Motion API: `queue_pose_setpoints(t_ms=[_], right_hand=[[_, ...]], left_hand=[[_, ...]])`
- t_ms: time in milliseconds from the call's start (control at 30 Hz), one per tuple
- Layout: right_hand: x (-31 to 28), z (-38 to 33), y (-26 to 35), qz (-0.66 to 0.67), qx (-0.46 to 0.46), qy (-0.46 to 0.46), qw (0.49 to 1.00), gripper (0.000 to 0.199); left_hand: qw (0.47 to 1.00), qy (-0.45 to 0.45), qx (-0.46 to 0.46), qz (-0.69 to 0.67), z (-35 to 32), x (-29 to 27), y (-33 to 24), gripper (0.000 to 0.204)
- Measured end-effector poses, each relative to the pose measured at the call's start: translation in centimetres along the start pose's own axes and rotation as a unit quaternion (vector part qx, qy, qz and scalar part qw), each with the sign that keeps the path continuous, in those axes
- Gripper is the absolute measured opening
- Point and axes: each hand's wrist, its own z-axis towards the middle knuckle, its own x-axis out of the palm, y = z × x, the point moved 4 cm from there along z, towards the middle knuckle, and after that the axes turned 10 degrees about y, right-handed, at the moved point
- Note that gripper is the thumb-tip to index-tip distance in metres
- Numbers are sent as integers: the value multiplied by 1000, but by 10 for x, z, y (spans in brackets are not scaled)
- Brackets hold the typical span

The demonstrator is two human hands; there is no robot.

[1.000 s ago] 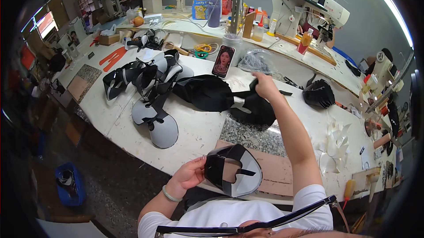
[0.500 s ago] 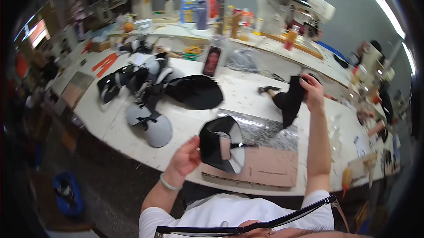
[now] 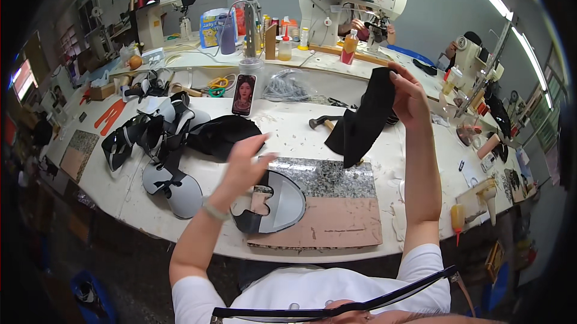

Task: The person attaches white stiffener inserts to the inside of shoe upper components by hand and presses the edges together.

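The right hand (image 3: 410, 98) grips a black piece (image 3: 363, 119) by its upper end, pinched between thumb and fingertips; the rest hangs down and leftward from them, in front of the bench and near a hammer (image 3: 317, 123). The left hand (image 3: 243, 166) is empty, its fingers loosely extended beyond the grey-and-black piece (image 3: 285, 201), which lies by the wrist and palm, partly on a pinkish board (image 3: 345, 219); whether the hand touches it, I cannot tell

Head-worn fisheye looks down at the hands (image 3: 412, 99).
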Motion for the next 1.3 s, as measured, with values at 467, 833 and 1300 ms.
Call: queue_pose_setpoints(t_ms=[467, 833, 1300], right_hand=[[-130, -100, 121, 103, -157, 32, 982, 38], [-117, -140, 100, -7, -132, -79, 988, 43], [-37, -121, -19, 16, 28, -58, 998, 25]], left_hand=[[784, 282, -275, -480, 128, 134, 37, 15], [943, 24, -330, 46, 125, 39, 161, 46], [873, 17, -377, -310, -113, 14, 102, 39]])
